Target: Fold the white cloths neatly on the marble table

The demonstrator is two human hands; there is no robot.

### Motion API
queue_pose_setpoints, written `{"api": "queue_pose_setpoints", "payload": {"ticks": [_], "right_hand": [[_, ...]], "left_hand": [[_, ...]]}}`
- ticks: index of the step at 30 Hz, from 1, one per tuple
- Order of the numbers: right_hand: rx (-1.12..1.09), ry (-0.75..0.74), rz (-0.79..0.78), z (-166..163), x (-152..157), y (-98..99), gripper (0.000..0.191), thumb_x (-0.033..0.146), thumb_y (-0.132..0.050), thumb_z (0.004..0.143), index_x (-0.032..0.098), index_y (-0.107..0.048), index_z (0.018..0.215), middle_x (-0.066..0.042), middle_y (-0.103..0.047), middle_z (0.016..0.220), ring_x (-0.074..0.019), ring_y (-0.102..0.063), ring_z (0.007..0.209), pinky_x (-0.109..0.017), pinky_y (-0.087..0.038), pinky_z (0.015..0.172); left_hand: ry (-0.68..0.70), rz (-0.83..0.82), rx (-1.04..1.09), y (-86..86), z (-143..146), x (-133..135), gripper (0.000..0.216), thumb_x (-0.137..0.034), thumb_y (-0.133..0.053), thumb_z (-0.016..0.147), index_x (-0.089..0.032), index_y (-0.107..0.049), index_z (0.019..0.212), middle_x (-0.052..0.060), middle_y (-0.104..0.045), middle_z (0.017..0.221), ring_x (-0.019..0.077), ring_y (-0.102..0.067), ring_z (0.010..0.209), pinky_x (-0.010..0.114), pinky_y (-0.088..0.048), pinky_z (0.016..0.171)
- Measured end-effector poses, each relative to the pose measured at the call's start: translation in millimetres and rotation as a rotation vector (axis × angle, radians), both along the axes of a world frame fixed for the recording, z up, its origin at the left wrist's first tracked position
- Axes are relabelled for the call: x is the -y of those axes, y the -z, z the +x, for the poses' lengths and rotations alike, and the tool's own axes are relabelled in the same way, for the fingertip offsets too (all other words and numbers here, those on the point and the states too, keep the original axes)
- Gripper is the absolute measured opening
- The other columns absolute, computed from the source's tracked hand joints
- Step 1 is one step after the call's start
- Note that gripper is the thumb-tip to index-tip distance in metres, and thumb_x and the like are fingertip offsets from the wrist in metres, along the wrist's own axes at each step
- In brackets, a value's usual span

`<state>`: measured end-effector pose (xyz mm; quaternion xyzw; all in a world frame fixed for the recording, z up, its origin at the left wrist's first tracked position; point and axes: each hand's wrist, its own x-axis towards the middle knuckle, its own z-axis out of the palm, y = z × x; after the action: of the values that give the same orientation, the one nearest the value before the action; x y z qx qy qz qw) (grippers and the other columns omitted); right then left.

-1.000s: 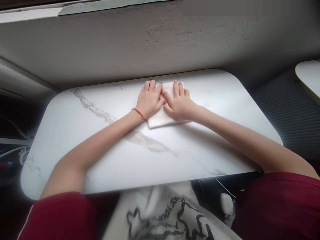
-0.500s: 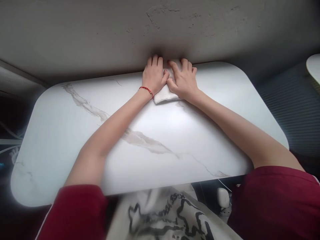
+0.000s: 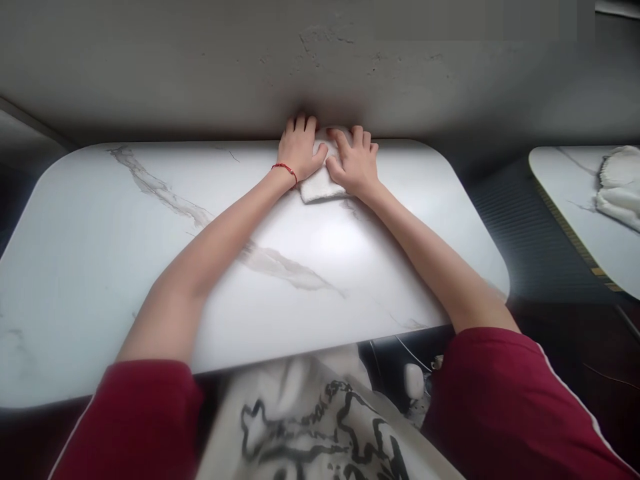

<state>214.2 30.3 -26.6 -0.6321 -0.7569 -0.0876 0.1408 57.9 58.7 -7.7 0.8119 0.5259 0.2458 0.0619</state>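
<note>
The bare left hand and right hand, open-fingered, pressed a folded white cloth onto the white marble-patterned tabletop, seemingly wiping, the next stroke needing even pressure

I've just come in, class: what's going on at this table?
A person in dark red sleeves has both bare hands on a white cloth. The left hand, with a red bracelet at its wrist, lies over the cloth's left side; the right hand covers its right side. The cloth lies at the far edge of the white table, by the wall.
</note>
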Motion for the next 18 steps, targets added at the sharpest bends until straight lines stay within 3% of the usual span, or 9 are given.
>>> {"api": "queue_pose_setpoints", "payload": {"ticks": [4, 9, 13, 18], "right_hand": [[0.004, -0.021, -0.01, -2, 17, -4.3, 0.057, 0.044, -0.028, 0.099, 0.023, -0.041, 0.151, -0.018, -0.046, 0.138, -0.0378, -0.041, 0.126, -0.055, -0.038, 0.099], [0.002, -0.059, -0.027, 8, 58, -3.6, 0.061, 0.042, -0.034, 0.095, 0.022, -0.039, 0.152, -0.019, -0.042, 0.145, -0.0387, -0.039, 0.131, -0.054, -0.038, 0.101], [0.001, -0.063, -0.021, 30, 111, -3.0, 0.061, 0.04, -0.036, 0.093, 0.021, -0.04, 0.152, -0.019, -0.043, 0.144, -0.0397, -0.039, 0.132, -0.055, -0.039, 0.101], [0.04, -0.021, -0.009, 59, 200, -8.5, 0.059, 0.036, -0.035, 0.094, 0.018, -0.041, 0.149, -0.021, -0.042, 0.144, -0.0399, -0.042, 0.133, -0.057, -0.04, 0.104]], "left_hand": [[-0.014, 0.048, -0.027, -4.3, 0, 15, 0.039, -0.041, -0.047, 0.093, -0.02, -0.056, 0.124, 0.015, -0.058, 0.126, 0.036, -0.05, 0.123, 0.051, -0.04, 0.106], [0.046, 0.056, -0.146, -18.4, 11, 54, 0.034, -0.031, -0.048, 0.093, -0.015, -0.056, 0.122, 0.015, -0.06, 0.124, 0.0346, -0.051, 0.123, 0.046, -0.041, 0.102], [0.132, -0.005, -0.253, -32.8, 34, 97, 0.033, -0.024, -0.045, 0.095, -0.009, -0.057, 0.122, 0.019, -0.061, 0.125, 0.0338, -0.051, 0.122, 0.044, -0.041, 0.1], [0.356, -0.021, -0.413, -40.1, 60, 171, 0.035, -0.022, -0.042, 0.098, -0.007, -0.061, 0.125, 0.018, -0.062, 0.125, 0.0309, -0.051, 0.115, 0.043, -0.044, 0.094]]}}
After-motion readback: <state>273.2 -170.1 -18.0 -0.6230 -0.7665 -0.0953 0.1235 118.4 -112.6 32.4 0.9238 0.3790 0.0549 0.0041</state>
